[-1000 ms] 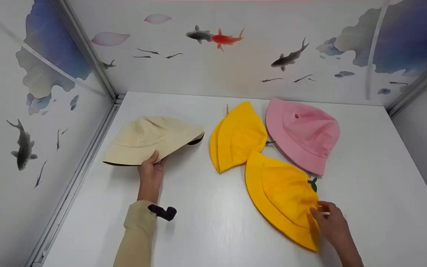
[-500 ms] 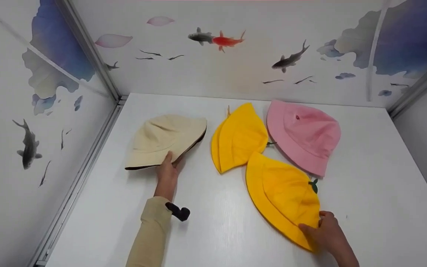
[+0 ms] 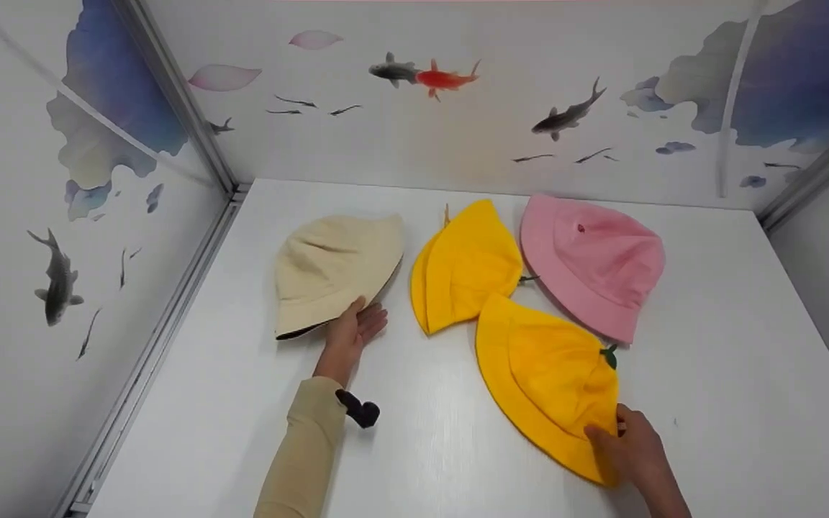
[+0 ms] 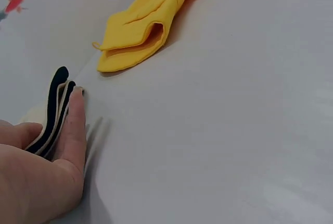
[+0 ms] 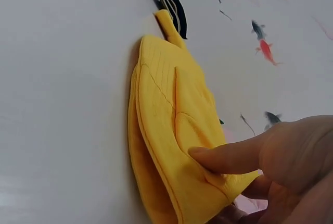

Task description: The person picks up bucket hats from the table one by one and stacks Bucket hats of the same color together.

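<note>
A beige bucket hat (image 3: 332,266) with a dark lining is at the left of the white table. My left hand (image 3: 350,334) pinches its lower brim, thumb on top and fingers stretched out beneath. The left wrist view shows the folded dark-and-beige brim (image 4: 56,109) between thumb and fingers. At the front right, a yellow bucket hat (image 3: 544,374) with a green leaf tab lies folded flat. My right hand (image 3: 634,450) pinches its lower right end. In the right wrist view, the thumb presses the yellow cloth (image 5: 182,146) from above while the other fingers are partly hidden below.
A second folded yellow hat (image 3: 468,266) lies mid-table, between the beige hat and a pink bucket hat (image 3: 594,262) at the back right. The two yellow hats meet at a corner. Walls printed with fish (image 3: 565,115) enclose the table (image 3: 414,446) behind and at both sides.
My left hand has moved right with the beige hat, which has turned so its brim tilts up to the right. My right hand has slid down the yellow hat's edge and gripped its lower end.
</note>
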{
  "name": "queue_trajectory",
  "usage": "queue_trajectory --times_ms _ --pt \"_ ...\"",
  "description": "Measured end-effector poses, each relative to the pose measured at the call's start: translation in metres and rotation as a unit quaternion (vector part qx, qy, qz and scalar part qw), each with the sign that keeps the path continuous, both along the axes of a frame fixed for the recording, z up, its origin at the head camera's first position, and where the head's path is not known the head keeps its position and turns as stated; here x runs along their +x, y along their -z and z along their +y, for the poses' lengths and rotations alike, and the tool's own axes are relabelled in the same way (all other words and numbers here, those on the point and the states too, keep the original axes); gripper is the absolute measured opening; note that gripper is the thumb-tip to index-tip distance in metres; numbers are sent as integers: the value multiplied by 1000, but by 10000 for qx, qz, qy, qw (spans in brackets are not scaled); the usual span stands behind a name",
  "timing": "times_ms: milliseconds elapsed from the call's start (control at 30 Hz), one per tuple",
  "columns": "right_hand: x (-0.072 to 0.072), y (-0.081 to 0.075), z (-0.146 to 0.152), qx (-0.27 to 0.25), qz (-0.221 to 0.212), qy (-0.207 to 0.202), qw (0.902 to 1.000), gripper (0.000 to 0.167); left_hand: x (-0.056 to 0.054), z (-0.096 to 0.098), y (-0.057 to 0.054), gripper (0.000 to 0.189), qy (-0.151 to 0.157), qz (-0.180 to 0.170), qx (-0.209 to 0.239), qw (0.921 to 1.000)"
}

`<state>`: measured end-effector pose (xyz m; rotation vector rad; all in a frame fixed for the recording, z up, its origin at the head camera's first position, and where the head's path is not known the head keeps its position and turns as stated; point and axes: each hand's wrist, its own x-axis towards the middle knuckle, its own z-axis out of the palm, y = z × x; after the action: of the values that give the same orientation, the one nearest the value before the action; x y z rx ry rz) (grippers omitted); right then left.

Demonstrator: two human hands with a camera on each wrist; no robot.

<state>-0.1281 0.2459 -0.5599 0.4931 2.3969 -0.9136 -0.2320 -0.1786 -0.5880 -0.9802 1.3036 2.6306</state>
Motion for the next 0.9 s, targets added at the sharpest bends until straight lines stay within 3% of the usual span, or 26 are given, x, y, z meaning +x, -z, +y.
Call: queue_trajectory --times_ms 233,533,667,900 --pt "2 -5 -3 -238 686 228 9971 40 7 3 -1 51 865 -295 -578 9941" --pt "7 -19 -11 -229 1723 1001 9797 28 16 13 -2 46 1261 -363 -660 9892" --pt "14 -32 -16 -168 2235 1116 9682 30 22 22 -3 44 1590 -426 -1129 9799" --pt "22 -57 -32 -305 2816 1047 9533 27 34 45 -7 39 2245 -286 -1856 9562"
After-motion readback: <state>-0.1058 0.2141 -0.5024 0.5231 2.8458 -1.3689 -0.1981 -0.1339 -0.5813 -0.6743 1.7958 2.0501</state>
